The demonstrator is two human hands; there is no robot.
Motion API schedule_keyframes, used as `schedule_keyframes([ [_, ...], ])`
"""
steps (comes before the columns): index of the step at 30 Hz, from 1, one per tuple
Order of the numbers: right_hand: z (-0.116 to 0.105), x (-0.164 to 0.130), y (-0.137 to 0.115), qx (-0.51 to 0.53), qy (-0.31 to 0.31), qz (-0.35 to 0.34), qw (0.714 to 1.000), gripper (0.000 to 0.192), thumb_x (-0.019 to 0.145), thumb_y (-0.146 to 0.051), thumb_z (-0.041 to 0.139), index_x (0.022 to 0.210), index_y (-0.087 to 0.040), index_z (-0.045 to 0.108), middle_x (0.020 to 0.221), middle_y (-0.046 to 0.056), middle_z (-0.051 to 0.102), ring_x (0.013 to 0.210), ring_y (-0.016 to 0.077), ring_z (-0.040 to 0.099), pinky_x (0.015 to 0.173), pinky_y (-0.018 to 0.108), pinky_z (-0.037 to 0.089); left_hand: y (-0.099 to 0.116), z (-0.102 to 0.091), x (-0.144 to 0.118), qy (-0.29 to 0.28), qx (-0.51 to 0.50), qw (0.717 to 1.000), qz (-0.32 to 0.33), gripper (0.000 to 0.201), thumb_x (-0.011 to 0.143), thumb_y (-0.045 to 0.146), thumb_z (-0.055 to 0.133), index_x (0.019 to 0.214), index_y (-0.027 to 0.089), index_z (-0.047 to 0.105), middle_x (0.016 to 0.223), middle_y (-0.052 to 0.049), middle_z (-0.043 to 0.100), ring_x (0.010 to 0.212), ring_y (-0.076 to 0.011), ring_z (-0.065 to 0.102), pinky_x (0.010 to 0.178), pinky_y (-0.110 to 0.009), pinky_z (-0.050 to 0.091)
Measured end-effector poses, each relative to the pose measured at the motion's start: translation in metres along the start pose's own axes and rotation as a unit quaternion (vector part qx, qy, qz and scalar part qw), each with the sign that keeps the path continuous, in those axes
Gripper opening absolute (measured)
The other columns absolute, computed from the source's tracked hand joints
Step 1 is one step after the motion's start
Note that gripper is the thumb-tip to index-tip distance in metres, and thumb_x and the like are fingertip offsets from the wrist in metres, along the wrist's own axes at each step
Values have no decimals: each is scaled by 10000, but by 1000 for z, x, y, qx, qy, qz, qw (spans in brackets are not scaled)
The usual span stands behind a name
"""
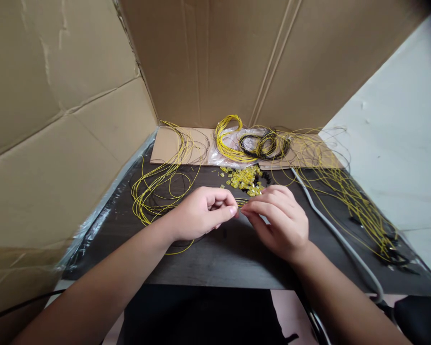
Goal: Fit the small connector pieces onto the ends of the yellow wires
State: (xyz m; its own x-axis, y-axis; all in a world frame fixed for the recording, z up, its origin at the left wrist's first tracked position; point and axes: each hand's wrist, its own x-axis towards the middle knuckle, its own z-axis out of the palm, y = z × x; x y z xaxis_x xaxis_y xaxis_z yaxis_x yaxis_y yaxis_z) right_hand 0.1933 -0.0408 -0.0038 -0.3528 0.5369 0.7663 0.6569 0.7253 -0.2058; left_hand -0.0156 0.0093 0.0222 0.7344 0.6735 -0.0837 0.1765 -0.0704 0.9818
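My left hand [201,214] and my right hand [280,221] meet at the middle of the dark table [215,263], fingertips pinched together on a thin yellow wire [241,203] between them. A trailing loop of that wire runs under my left hand. Just beyond the fingers lies a small heap of yellow plastic connectors [244,178] with some black ones beside it. Loose yellow and black wires [158,184] curl on the table left of my left hand.
Coils of yellow and black wire [253,143] lie on cardboard sheets at the back. More finished wires [359,206] fan out to the right, crossed by a grey cable [330,230]. Tall cardboard walls [57,110] close the left and back; a white wall stands right.
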Motion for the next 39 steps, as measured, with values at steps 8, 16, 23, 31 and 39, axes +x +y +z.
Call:
schedule_keyframes([
  [8, 1, 3, -1, 48, -17, 53, 997, 127, 856, -90, 662, 901, -186, 592, 799, 15, 664, 719, 138, 590, 788, 356, 460, -1, 2, -1, 8, 45, 999, 20, 179, 928, 287, 566, 842, 137, 609, 561, 68, 481, 435, -33, 447, 433, -150, 349],
  [16, 4, 2, -1, 39, -42, 53, 997, 99, 900, -109, 587, 891, -187, 527, 777, 10, 622, 705, 136, 533, 803, 357, 430, -1, 1, -1, 34, 146, 986, 70, 187, 921, 275, 558, 809, 139, 623, 622, 47, 500, 552, -52, 417, 518, -177, 337],
  [23, 3, 0, -2, 46, -54, 67, 995, 135, 938, -113, 458, 825, -185, 467, 737, 20, 557, 685, 144, 499, 780, 374, 419, -1, 1, -1, 37, 175, 980, 86, 180, 913, 261, 557, 810, 138, 637, 634, 36, 545, 561, -60, 445, 533, -190, 349],
  [31, -3, 1, 0, 29, -39, 43, 998, 170, 860, -242, 662, 981, -168, 566, 872, 62, 649, 788, 188, 573, 763, 384, 442, -1, -1, -1, 25, 89, 994, 55, 182, 916, 271, 568, 797, 138, 603, 587, 60, 490, 510, -43, 432, 506, -172, 343],
  [39, 3, 2, 1, -20, -28, -23, 999, 255, 842, -173, 731, 1065, -182, 606, 919, 47, 705, 847, 175, 604, 855, 379, 493, 0, -3, 1, -2, 16, 1000, 8, 161, 892, 254, 587, 779, 142, 560, 562, 77, 454, 439, -30, 407, 436, -164, 300],
])
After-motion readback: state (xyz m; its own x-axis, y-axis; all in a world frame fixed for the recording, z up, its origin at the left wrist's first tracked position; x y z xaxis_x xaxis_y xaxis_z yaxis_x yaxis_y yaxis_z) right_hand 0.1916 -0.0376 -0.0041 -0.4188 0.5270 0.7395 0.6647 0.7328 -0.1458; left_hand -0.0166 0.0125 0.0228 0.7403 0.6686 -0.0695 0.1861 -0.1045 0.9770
